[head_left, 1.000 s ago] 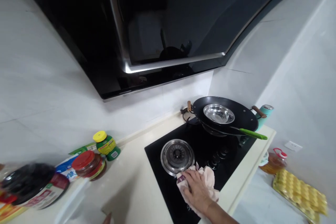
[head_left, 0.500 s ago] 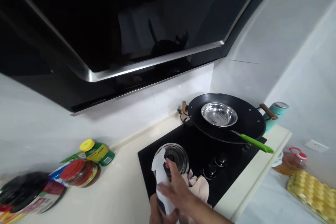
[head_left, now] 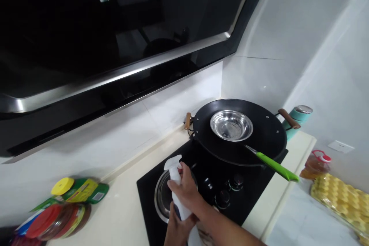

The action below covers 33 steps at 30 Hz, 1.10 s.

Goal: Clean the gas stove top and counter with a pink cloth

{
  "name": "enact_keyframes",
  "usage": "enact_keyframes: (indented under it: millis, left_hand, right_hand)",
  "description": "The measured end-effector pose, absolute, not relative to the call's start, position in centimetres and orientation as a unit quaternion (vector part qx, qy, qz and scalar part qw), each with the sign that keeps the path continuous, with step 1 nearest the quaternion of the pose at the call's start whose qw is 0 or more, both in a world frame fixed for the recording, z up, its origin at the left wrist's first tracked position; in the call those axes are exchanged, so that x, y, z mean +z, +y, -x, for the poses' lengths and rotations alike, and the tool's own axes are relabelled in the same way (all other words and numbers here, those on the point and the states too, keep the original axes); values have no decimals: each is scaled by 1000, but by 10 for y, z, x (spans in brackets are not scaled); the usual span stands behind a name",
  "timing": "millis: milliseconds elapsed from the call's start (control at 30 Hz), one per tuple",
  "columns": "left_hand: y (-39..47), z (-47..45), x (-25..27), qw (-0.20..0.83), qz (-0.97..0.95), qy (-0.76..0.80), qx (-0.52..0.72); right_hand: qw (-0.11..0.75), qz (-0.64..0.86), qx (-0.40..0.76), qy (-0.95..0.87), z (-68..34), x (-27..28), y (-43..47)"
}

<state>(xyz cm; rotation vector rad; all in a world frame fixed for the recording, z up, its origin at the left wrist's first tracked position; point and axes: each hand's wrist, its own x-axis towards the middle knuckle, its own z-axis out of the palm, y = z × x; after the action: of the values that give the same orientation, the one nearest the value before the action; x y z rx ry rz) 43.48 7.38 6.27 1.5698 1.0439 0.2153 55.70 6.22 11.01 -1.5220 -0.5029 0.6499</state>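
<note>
Two grips clamped on white spray bottle (head_left: 174, 173), low centre, in front of burner (head_left: 163, 199), hiding part of it. Right grip (head_left: 186, 190) round neck, left grip (head_left: 176, 230) round body.

Clock from bottle:
- wok (head_left: 266, 134) at 2, steel bowl (head_left: 231, 125) inside, green handle (head_left: 276, 166) past rim
- knobs (head_left: 222, 199) at 3
- yellow-capped jar (head_left: 82, 191), red-lidded jar (head_left: 62, 221) near 9, on table (head_left: 118, 215)
- hood (head_left: 129, 34) overhead, 11

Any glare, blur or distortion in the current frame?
Head view: glare along the metal trim of the range hood, whose dark panel shows reflections; head view: bright highlights on the steel bowl; head view: red-lidded jar soft, seemingly stretched, its label print unreadable; head view: spray bottle pale, showing little surface detail.
</note>
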Motion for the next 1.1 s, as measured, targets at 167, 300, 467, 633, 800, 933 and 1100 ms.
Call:
enact_keyframes:
  millis: [167, 300, 467, 633, 800, 933, 1100]
  left_hand:
    - [72, -457, 83, 565, -658, 478, 138]
    - [69, -469, 94, 547, -657, 488, 177]
    - [67, -479, 104, 530, -658, 505, 176]
    - [66, -476, 103, 507, -655, 539, 154]
    - [65, -465, 94, 512, -646, 546, 149]
    - [66, -458, 88, 533, -634, 538, 157]
    - [62, -457, 91, 569, -629, 504, 162]
  right_hand:
    - [638, 669, 290, -248, -577, 117, 69]
    - [642, 661, 276, -271, -582, 124, 68]
    - [643, 659, 283, -270, -586, 128, 66]
    - [622, 657, 305, -298, -587, 130, 71]
    - [611, 656, 330, -296, -581, 131, 73]
    - [594, 687, 310, -283, -576, 125, 69]
    - [589, 719, 252, -269, -571, 117, 65]
